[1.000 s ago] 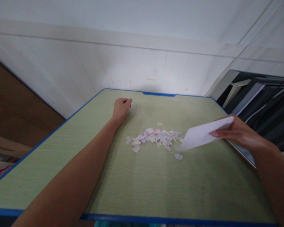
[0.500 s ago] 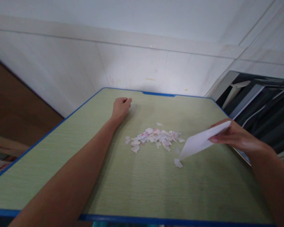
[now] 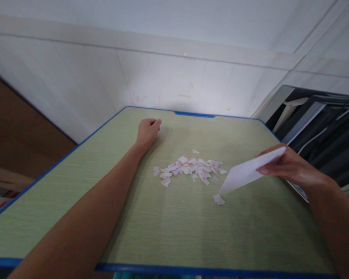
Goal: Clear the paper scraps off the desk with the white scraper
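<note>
My right hand [image 3: 282, 166] grips a flat white paper piece [image 3: 247, 171], thumb on the near side. It slants down to the left. Its lower corner is close to a few paper scraps [image 3: 219, 200] on the table; I cannot tell whether they touch. A loose pile of torn paper scraps [image 3: 189, 167], white with some pink marks, lies left of this paper. Smaller bits sit just beyond the pile. My left hand [image 3: 148, 131] rests on the table as a loose fist, beyond and left of the pile, with nothing seen in it.
The table [image 3: 174, 232] has a pale green wood-grain top and blue edging. A white panelled wall [image 3: 168, 81] rises behind it. Along the right stand dark flat items [image 3: 331, 135] with cables. A flat device [image 3: 298, 190] lies partly hidden under my right wrist.
A faint, blurred scrap between the white paper and the pile has shifted slightly toward the pile. Both hands stay almost where they were; the view has tilted a little.
</note>
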A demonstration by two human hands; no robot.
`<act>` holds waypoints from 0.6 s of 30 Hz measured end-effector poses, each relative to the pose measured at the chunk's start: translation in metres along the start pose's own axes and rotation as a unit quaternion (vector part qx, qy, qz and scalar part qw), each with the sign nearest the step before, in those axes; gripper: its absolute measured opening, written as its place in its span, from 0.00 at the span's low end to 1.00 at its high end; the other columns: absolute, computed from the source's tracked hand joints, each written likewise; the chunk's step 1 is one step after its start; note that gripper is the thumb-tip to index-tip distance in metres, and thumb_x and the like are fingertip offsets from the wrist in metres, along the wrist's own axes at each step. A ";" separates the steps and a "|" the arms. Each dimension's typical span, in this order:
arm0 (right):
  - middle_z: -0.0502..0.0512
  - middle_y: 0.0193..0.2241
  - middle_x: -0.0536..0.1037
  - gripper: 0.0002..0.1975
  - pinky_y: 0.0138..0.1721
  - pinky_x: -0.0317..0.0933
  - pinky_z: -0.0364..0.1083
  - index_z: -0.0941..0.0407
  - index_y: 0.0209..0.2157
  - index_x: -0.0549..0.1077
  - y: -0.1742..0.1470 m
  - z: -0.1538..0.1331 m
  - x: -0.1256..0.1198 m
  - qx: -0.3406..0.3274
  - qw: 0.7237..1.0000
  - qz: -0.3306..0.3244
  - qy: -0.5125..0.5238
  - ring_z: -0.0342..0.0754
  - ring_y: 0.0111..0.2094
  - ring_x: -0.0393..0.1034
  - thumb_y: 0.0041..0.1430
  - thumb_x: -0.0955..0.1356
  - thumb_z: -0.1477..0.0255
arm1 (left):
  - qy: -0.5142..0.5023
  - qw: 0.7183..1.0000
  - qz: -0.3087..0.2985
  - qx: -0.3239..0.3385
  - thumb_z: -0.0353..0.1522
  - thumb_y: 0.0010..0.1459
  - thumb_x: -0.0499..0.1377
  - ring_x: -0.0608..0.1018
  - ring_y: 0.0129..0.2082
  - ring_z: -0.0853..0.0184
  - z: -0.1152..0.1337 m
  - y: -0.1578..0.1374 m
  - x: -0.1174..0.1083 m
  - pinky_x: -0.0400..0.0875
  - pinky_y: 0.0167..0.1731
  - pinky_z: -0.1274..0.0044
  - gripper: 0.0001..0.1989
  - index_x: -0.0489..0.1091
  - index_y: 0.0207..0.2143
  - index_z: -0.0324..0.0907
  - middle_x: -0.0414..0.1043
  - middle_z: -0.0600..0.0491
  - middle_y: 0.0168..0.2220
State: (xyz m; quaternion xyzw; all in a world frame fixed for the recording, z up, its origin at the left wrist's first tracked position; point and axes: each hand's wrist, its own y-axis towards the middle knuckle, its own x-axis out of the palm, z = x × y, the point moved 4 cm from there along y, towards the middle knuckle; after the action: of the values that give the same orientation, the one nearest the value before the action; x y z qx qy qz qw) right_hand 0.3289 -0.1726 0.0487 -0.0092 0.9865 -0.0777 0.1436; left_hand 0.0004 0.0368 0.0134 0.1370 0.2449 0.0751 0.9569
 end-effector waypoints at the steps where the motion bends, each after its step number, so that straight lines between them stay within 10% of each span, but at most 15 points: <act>1: 0.52 0.18 0.81 0.12 0.22 0.70 0.43 0.57 0.20 0.82 0.000 0.000 0.000 0.002 1.000 -0.003 0.001 0.47 0.18 0.74 0.29 0.82 0.70 | -0.001 1.000 0.000 -0.002 0.37 0.51 0.54 0.56 0.18 0.74 0.000 0.000 0.000 0.48 0.22 0.75 0.16 0.58 0.14 0.43 0.50 0.59 0.13; 18: 0.49 0.19 0.81 0.10 0.19 0.67 0.41 0.54 0.21 0.84 -0.005 -0.001 -0.002 -0.016 0.998 0.043 -0.035 0.43 0.18 0.71 0.31 0.82 0.69 | 0.001 1.000 0.003 0.004 0.37 0.52 0.54 0.56 0.18 0.73 -0.002 0.002 0.003 0.47 0.22 0.76 0.17 0.58 0.13 0.43 0.51 0.58 0.13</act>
State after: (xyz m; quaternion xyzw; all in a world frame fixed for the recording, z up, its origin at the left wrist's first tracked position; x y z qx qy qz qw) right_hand 0.3304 -0.1774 0.0514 0.0279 0.9816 -0.0551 0.1807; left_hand 0.0018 0.0395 0.0109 0.1412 0.2461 0.0768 0.9558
